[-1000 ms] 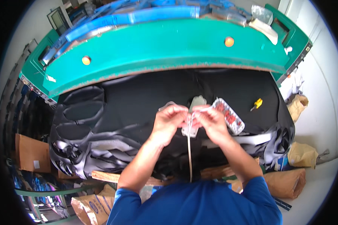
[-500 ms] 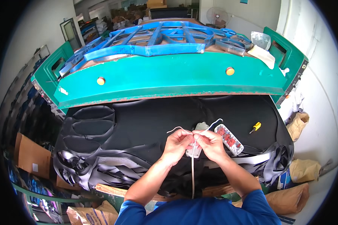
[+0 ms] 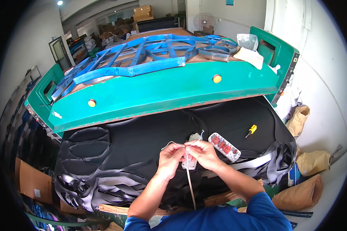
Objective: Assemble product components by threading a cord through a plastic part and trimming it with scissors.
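Note:
A white cable (image 3: 190,184) runs up from my body and splits at its end into thin wires. My left hand (image 3: 169,158) pinches one wire near the split. My right hand (image 3: 202,154) pinches beside it, fingertips almost touching the left, and its wire sticks up past the fingers to a bluish tip. Beneath both hands lies a pale grey plastic cover (image 3: 194,137), partly hidden by them. Right of my right hand sits a white oblong socket housing (image 3: 235,156), its open side up with red parts inside. A yellow-handled screwdriver (image 3: 251,131) lies farther right.
Black sheet material (image 3: 142,133) covers the work surface, with tangled offcuts (image 3: 123,192) along the near edge. Beyond stands a green machine beam (image 3: 154,92) with orange buttons, carrying blue cutting frames (image 3: 154,69). Brown paper sacks (image 3: 300,192) stand at the right; a cardboard box (image 3: 34,181) stands left.
The head view has shifted and tilted, so the scene sits lower and further left. Both hands stay together at the cable's split, still pinching the wires.

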`<state>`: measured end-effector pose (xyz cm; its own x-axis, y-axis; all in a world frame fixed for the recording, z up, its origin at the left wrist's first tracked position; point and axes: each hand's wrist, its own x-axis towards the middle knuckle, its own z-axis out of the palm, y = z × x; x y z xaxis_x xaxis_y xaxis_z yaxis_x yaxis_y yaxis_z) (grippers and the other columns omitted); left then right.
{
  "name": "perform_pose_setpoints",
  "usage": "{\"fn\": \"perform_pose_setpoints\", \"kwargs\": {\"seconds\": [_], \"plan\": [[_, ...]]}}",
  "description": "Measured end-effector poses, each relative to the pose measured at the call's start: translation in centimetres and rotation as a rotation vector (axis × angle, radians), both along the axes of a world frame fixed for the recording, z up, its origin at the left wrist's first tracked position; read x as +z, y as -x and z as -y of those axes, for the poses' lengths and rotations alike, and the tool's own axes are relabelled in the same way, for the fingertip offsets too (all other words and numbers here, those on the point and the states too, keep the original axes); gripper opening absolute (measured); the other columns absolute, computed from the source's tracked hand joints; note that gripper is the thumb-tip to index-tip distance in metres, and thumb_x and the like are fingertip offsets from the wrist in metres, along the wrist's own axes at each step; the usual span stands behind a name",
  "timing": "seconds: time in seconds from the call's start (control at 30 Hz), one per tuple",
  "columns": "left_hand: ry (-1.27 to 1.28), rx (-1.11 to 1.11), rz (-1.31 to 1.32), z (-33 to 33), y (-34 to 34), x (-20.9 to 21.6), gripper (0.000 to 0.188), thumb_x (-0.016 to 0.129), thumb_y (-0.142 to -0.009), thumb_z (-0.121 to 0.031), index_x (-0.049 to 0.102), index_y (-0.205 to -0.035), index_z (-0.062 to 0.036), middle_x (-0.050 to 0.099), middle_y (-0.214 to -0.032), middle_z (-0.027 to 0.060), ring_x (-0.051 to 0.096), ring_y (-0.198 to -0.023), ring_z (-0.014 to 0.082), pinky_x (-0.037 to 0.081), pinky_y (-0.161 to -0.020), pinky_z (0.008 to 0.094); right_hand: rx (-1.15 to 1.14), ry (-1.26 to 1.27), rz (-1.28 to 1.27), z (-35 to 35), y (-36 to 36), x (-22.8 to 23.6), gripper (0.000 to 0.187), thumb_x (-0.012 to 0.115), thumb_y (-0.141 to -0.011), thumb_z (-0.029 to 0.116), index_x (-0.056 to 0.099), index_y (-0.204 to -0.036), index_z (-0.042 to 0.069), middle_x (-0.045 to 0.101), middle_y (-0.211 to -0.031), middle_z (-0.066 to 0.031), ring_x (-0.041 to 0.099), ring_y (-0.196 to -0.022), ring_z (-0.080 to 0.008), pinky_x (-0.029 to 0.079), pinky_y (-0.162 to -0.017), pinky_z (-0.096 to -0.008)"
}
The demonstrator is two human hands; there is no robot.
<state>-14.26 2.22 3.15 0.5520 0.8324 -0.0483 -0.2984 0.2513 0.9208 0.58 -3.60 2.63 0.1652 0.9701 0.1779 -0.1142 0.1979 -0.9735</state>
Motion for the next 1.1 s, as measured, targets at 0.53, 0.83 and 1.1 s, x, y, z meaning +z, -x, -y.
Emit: {"fn": "perform_pose_setpoints", "kwargs": {"seconds": [0.53, 0.83, 1.1], "plan": [[0.060, 0.042, -0.122, -0.1, -0.4, -1.3, 0.013, 0.053, -0.093, -0.012, 0.055, -0.098, -0.0007, 0.062, -0.087, 0.0099, 0.065, -0.077, 0.0190, 0.056, -0.064, 0.0295, -0.061, 0.076, 0.047, 0.3, -0.5, -0.9, 0.015, 0.060, -0.091, 0.008, 0.064, -0.103, 0.000, 0.065, -0.082, -0.0059, 0.059, -0.063, -0.0098, 0.050, -0.057, -0.0221], [0.312, 0.111, 0.129, 1.9, 1.7, -0.6, 0.012, 0.046, -0.097, -0.016, 0.047, -0.102, -0.0054, 0.062, -0.087, 0.0100, 0.065, -0.075, 0.0195, 0.054, -0.066, 0.0310, 0.100, 0.185, 0.017, 0.0, 0.2, -0.7, 0.019, 0.057, -0.092, 0.008, 0.059, -0.107, -0.004, 0.065, -0.093, -0.0091, 0.063, -0.068, -0.0124, 0.052, -0.058, -0.0232], [0.187, 0.529, 0.614, 6.1, 9.9, 3.0, 0.008, 0.046, -0.097, -0.010, 0.053, -0.095, -0.0082, 0.057, -0.071, 0.0074, 0.050, -0.054, 0.0131, 0.035, -0.042, 0.0224, 0.142, 0.031, 0.394, -6.3, 0.2, 6.5, 0.022, 0.052, -0.086, -0.010, 0.060, -0.102, 0.002, 0.061, -0.091, -0.0066, 0.060, -0.072, -0.0112, 0.051, -0.061, -0.0251]]}}
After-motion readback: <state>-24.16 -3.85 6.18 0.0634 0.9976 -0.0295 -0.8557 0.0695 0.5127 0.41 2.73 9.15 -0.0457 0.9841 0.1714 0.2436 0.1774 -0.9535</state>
